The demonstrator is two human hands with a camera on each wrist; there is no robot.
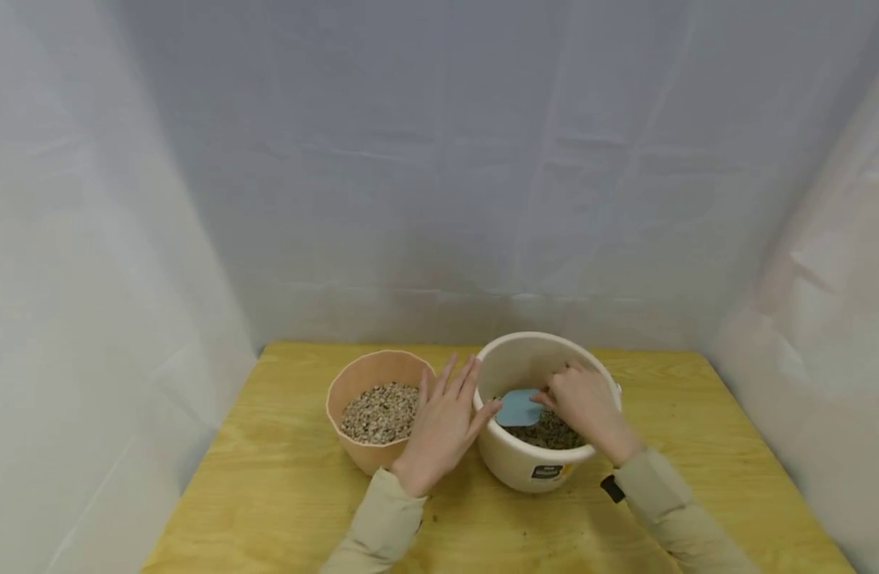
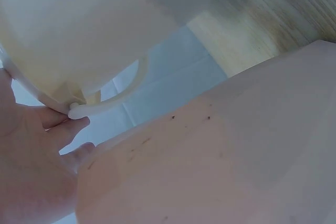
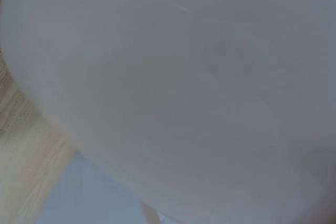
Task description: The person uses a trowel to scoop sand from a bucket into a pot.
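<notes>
We see the left hand (image 1: 443, 426) flat, fingers straight, resting between two vessels and touching the white bucket (image 1: 526, 466) at its right. The right hand (image 1: 583, 402) reaches inside that bucket, fingers curled on a blue scoop (image 1: 517, 408) over dark gravel (image 1: 550, 434). Left of the left hand stands a tan pot (image 1: 368, 458) of pebbles (image 1: 380, 412), on the bench (image 1: 267, 494).

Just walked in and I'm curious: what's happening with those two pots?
A person's right hand holds a blue scoop inside the white bucket, which holds dark gravel. The left hand rests, fingers straight, against the bucket's rim, next to the tan pot of pebbles. Both stand on a wooden table.
</notes>
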